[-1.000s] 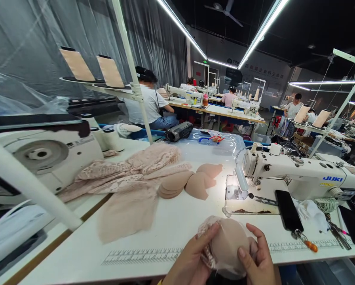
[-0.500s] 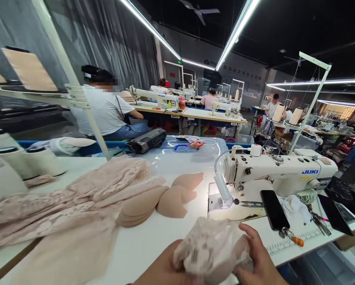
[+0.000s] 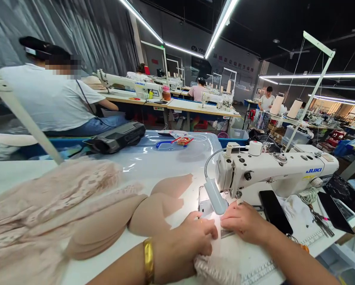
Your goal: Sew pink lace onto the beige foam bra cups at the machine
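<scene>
A pale, sheer lace-trimmed fabric (image 3: 220,263) lies at the front of the sewing machine (image 3: 272,168), its upper end running in under the needle area. My left hand (image 3: 189,241), with a gold bangle on the wrist, has its fingers curled on the fabric's left edge. Close to the presser foot, my right hand (image 3: 245,222) grips the upper part, fingers pressed together. A lamp head (image 3: 215,196) hides part of the needle plate. Left of my left hand are beige bra cups (image 3: 106,221), some stacked, beside a heap of pinkish lace fabric (image 3: 55,202).
Right of my hands lie a black phone (image 3: 274,211), a white cloth (image 3: 296,211), tweezers (image 3: 322,223) and a tablet (image 3: 334,211). A clear plastic lid (image 3: 177,154) sits behind the cups. A person in a white shirt (image 3: 52,99) sits at the left.
The bunched fabric has gone from in front of me up to the machine and is spread flatter. Both hands have moved forward to the needle area. The view has turned slightly right.
</scene>
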`<state>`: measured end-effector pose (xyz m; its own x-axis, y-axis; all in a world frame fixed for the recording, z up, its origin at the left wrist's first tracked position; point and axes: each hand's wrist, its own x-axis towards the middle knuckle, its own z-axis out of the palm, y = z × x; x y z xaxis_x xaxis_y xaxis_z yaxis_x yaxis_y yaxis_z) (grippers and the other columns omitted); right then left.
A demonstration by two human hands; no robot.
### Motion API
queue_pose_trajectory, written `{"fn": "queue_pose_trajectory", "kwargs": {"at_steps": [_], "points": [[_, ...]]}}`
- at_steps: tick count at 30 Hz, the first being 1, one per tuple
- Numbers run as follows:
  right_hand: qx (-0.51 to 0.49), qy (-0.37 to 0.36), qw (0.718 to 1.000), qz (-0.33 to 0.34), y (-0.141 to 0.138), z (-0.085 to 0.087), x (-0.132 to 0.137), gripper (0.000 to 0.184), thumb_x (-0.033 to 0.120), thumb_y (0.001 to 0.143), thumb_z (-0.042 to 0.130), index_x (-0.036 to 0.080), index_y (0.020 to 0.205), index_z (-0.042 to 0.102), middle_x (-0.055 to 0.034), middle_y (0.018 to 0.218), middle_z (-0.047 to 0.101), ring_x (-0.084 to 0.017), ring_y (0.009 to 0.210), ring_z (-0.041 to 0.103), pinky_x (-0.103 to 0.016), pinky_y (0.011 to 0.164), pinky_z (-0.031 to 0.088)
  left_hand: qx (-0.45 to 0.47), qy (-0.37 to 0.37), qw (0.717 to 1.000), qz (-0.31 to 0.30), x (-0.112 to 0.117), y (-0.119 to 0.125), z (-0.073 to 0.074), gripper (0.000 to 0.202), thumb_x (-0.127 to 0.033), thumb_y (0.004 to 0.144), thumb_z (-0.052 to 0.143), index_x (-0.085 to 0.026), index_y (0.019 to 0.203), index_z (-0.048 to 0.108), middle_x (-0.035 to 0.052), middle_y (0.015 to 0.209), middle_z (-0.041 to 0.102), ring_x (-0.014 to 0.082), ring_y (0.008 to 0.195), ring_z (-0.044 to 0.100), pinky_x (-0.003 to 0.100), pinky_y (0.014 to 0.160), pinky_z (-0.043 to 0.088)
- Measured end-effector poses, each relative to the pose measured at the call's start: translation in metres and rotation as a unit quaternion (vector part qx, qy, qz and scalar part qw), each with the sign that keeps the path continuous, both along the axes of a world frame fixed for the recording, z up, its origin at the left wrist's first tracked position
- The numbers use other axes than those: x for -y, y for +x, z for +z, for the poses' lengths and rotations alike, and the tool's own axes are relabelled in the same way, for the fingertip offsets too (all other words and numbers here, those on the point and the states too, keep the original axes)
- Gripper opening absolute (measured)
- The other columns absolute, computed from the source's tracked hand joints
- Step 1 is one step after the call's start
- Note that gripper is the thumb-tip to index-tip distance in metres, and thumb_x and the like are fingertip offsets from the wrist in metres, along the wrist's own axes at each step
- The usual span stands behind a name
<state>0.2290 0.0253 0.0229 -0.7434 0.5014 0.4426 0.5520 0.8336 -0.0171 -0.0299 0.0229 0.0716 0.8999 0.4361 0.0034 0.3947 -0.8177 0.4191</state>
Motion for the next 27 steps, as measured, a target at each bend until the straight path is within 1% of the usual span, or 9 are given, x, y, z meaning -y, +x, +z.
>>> {"fn": "queue_pose_trajectory", "kwargs": {"at_steps": [3,7,12,14,16,19,21,27], "points": [[-0.026,-0.023,0.999,-0.002,0.004,0.004,0.004,0.023,0.002,0.092,0.06,0.023,0.095,0.067,0.0006,0.103,0.079,-0.018,0.091,0.062,-0.031,0.076,0.04,0.008,-0.018,1.0,0.006,0.003,-0.001,0.003,0.019,-0.016,0.077,0.074,-0.022,0.061,0.066,-0.0026,0.122,0.068,0.0216,0.1,0.065,0.042,0.105,0.04],[-0.018,-0.04,0.999,-0.019,0.003,0.006,0.001,0.022,0.004,0.092,0.058,0.023,0.096,0.067,0.0006,0.101,0.078,-0.018,0.087,0.061,-0.031,0.081,0.043,0.012,-0.023,1.0,0.007,0.002,0.0,0.005,0.024,-0.018,0.079,0.074,-0.022,0.059,0.064,-0.0047,0.12,0.068,0.0218,0.101,0.063,0.037,0.101,0.041],[0.0,-0.049,0.997,-0.057,0.002,0.004,0.0,0.028,0.0,0.087,0.058,0.024,0.099,0.068,0.0001,0.097,0.076,-0.019,0.087,0.059,-0.031,0.08,0.042,0.036,0.005,0.999,0.003,-0.002,-0.003,-0.003,0.024,-0.012,0.077,0.074,-0.02,0.059,0.062,-0.0036,0.119,0.069,0.0221,0.099,0.063,0.038,0.103,0.036],[0.0,-0.058,0.996,-0.065,0.001,0.004,0.0,0.03,-0.001,0.087,0.057,0.024,0.1,0.068,-0.0004,0.097,0.075,-0.02,0.089,0.06,-0.031,0.083,0.042,0.05,0.011,0.999,0.003,-0.004,-0.004,-0.007,0.023,-0.009,0.075,0.074,-0.02,0.06,0.061,-0.0025,0.118,0.069,0.0232,0.1,0.063,0.039,0.103,0.034],[-0.003,-0.066,0.995,-0.071,0.0,0.005,0.0,0.031,-0.002,0.086,0.055,0.024,0.099,0.068,-0.0009,0.097,0.075,-0.02,0.09,0.06,-0.031,0.086,0.042,0.06,0.015,0.998,0.001,-0.005,-0.005,-0.009,0.022,-0.007,0.074,0.072,-0.02,0.06,0.061,-0.0013,0.118,0.069,0.0237,0.099,0.063,0.038,0.1,0.035],[-0.002,-0.068,0.994,-0.081,0.0,0.005,-0.001,0.033,-0.002,0.085,0.055,0.024,0.098,0.069,-0.0011,0.094,0.074,-0.02,0.091,0.06,-0.031,0.086,0.042,0.068,0.027,0.997,-0.005,-0.007,-0.004,-0.01,0.023,-0.005,0.074,0.068,-0.019,0.059,0.059,-0.0003,0.117,0.069,0.0231,0.098,0.062,0.035,0.092,0.038],[-0.002,-0.067,0.994,-0.087,0.0,0.004,-0.001,0.034,-0.003,0.084,0.055,0.024,0.098,0.069,-0.0013,0.093,0.074,-0.021,0.092,0.059,-0.031,0.086,0.042,0.066,0.033,0.997,-0.005,-0.007,-0.003,-0.009,0.023,-0.005,0.075,0.067,-0.019,0.059,0.058,-0.0008,0.117,0.069,0.0229,0.099,0.062,0.034,0.09,0.038],[-0.013,-0.072,0.993,-0.097,-0.001,0.004,0.001,0.032,-0.004,0.084,0.053,0.023,0.092,0.068,-0.0016,0.094,0.073,-0.021,0.093,0.057,-0.031,0.085,0.041,0.067,0.037,0.997,0.0,-0.006,-0.004,-0.009,0.022,-0.005,0.073,0.067,-0.019,0.06,0.057,-0.0024,0.117,0.069,0.0228,0.098,0.061,0.034,0.091,0.038]]}}
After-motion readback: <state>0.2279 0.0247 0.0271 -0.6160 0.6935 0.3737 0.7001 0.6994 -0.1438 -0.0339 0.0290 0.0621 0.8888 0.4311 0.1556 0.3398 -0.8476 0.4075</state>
